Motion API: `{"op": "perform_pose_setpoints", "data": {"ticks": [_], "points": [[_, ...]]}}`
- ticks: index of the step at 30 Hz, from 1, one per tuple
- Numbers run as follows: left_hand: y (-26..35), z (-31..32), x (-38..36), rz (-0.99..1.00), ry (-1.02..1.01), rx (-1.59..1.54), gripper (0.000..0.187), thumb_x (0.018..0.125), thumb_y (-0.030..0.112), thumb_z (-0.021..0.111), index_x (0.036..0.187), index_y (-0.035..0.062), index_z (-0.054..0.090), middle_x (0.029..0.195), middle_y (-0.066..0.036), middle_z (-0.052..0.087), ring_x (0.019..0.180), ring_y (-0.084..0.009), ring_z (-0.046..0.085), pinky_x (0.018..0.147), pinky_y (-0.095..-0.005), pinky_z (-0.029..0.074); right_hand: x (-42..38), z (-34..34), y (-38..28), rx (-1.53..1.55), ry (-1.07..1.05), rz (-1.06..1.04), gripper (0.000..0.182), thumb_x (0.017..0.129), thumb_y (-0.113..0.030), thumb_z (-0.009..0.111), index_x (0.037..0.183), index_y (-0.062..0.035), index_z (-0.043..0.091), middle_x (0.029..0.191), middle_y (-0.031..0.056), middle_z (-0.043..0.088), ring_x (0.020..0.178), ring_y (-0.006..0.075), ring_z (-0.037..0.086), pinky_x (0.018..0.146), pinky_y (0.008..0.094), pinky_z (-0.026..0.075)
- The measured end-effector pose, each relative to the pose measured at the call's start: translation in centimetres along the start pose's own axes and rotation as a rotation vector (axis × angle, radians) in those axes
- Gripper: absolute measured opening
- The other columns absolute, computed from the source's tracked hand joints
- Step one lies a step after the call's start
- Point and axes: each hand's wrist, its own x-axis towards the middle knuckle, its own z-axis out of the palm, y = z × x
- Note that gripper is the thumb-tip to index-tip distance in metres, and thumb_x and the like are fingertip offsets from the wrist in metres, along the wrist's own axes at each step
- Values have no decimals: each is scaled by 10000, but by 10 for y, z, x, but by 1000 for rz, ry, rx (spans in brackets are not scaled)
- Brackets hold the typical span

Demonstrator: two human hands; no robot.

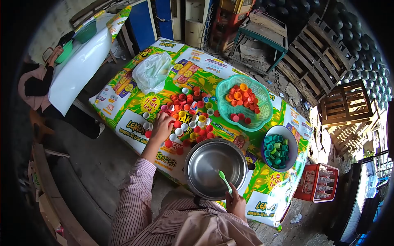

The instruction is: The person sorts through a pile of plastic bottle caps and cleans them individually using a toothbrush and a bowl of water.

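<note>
My left hand (pixel 163 126) reaches over the left edge of a spread of red, white, orange and yellow bottle caps (pixel 193 115); its fingers are bent down, and whether a cap is between them is hidden. A green spoon (pixel 223 178) is held in my right hand (pixel 235 201), its head over an empty steel pan (pixel 215 164) at the table's near edge. Beyond the pan, a mint green basket (pixel 223 110) holds orange and red caps. At the right, a white bowl (pixel 293 143) contains green and teal caps.
A white plastic bag (pixel 152 73) lies on the patterned table cover (pixel 123 133). At the far left, another person (pixel 37 84) holds a green bowl by a white-topped table (pixel 82 61). A red crate (pixel 316 183) of bottles and wooden pallets (pixel 318 61) stand at the right.
</note>
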Motion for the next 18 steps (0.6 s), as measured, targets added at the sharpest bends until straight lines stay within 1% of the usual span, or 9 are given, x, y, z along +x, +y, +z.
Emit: {"op": "perform_pose_setpoints", "data": {"ticks": [3, 6, 8, 10, 11, 12, 14, 16, 18], "points": [[2, 13, 14, 83, 15, 170, 204, 704, 89, 648, 900, 145, 636, 942, -57, 479, 953, -256, 451, 819, -372, 383, 1, 0, -1, 12, 20, -8, 428, 810, -117, 595, 1223, -148, 489, 620, 153, 609, 522, 294, 613, 451, 385, 464], [4, 17, 14, -19, -11, 183, 218, 673, 84, 667, 878, 153, 647, 943, -46, 479, 966, -245, 449, 824, -373, 380, -1, -5, -4, -2, 28, 42, 408, 815, -131, 593, 1212, -157, 501, 629, 157, 611, 530, 299, 614, 459, 390, 467], [2, 15, 14, 15, -4, 191, 202, 663, 102, 689, 853, 141, 631, 947, -38, 480, 964, -240, 452, 817, -375, 383, -4, -2, -1, 38, 49, 47, 401, 839, -133, 575, 1231, -132, 492, 577, 153, 547, 506, 297, 581, 465, 390, 417], [2, 10, 15, -10, -13, 121, 210, 647, 122, 721, 823, 131, 606, 948, -32, 483, 966, -236, 453, 819, -376, 379, -4, -2, -1, 38, 56, 38, 398, 840, -134, 575, 1230, -130, 493, 575, 152, 545, 502, 297, 579, 464, 389, 416], [1, 7, 14, 15, 20, 88, 243, 636, 139, 746, 792, 97, 564, 955, -40, 499, 928, -248, 480, 795, -373, 396, -4, -2, -1, 35, 57, 31, 396, 842, -136, 575, 1229, -129, 494, 573, 152, 544, 499, 298, 576, 464, 388, 415], [-5, 9, 14, 19, 23, 88, 243, 636, 139, 746, 792, 97, 564, 955, -40, 499, 928, -248, 480, 795, -373, 396, -4, -2, -2, 35, 62, 30, 396, 842, -136, 575, 1229, -129, 494, 573, 152, 544, 499, 298, 576, 464, 388, 415], [-20, 15, 12, 48, 33, -118, 276, 660, 174, 749, 830, 74, 556, 944, -75, 513, 920, -275, 490, 808, -378, 401, -2, -3, -2, 55, 76, 12, 390, 841, -138, 577, 1223, -124, 499, 576, 154, 548, 494, 296, 576, 464, 386, 418], [-20, 11, 12, -16, 0, -224, 280, 673, 145, 737, 834, 39, 533, 908, -106, 525, 865, -307, 513, 767, -386, 427, -1, -4, -3, 60, 75, 10, 387, 840, -134, 576, 1220, -122, 502, 579, 156, 550, 496, 294, 579, 466, 384, 421], [-19, 7, 11, 153, 154, -305, 285, 681, 101, 715, 862, 32, 506, 907, -119, 535, 856, -319, 519, 749, -389, 434, 1, -5, -5, 67, 71, 7, 384, 839, -131, 576, 1216, -120, 505, 581, 157, 552, 497, 293, 581, 467, 382, 423]]}}
